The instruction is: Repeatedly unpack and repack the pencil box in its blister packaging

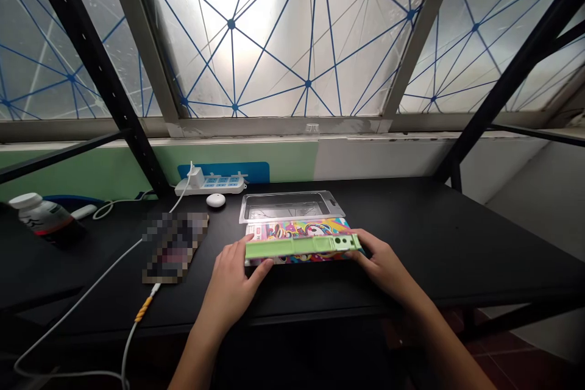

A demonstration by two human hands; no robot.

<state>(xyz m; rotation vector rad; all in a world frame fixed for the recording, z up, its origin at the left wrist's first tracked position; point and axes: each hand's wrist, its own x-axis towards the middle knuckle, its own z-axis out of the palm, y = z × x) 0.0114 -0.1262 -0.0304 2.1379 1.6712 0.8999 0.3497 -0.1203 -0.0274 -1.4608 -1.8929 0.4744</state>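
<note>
A long, light green plastic piece [292, 247] with ribs along it and dark round holes near its right end is held level above the desk's front edge. My left hand [237, 271] grips its left end, thumb at the front and fingers behind. At the right end my right hand [377, 259] pinches it between thumb and fingers. Just behind and beneath it lies a colourful printed card or box [315, 228], partly covered by the green piece. Beyond that rests a clear plastic blister tray [287, 207].
On the black desk [434, 237], a blurred phone [176, 250] with a white cable [132, 335] lies to the left. A power strip [214, 184], a small white round case [216, 200] and a white-capped bottle [41, 219] stand farther back. Black metal posts [507, 85] flank the window.
</note>
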